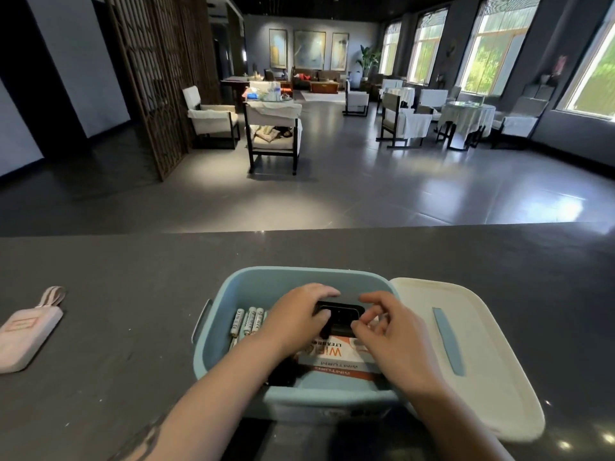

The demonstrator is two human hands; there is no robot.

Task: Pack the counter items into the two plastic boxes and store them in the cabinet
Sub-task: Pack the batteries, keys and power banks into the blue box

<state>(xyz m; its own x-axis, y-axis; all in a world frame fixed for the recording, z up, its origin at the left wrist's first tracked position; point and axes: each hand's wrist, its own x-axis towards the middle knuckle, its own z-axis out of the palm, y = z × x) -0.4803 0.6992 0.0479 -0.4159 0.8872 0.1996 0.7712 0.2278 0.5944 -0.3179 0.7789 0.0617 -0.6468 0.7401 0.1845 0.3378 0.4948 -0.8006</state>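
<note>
A light blue plastic box (233,284) stands open on the dark counter in front of me. Inside it lie several white batteries (248,322), an orange and white carton (336,356) and a black device (339,316). My left hand (296,319) grips the black device from the left, fingers curled over its far edge. My right hand (387,324) hovers at the device's right end with fingers curled; whether it holds anything is unclear. The box's white lid (466,344) with a blue handle strip lies on the counter, touching the box's right side.
A pink pouch (25,337) with a striped loop lies at the counter's left edge. The counter's far edge (299,229) runs across the view. Beyond it is a tiled hall with armchairs, tables and a wooden lattice screen.
</note>
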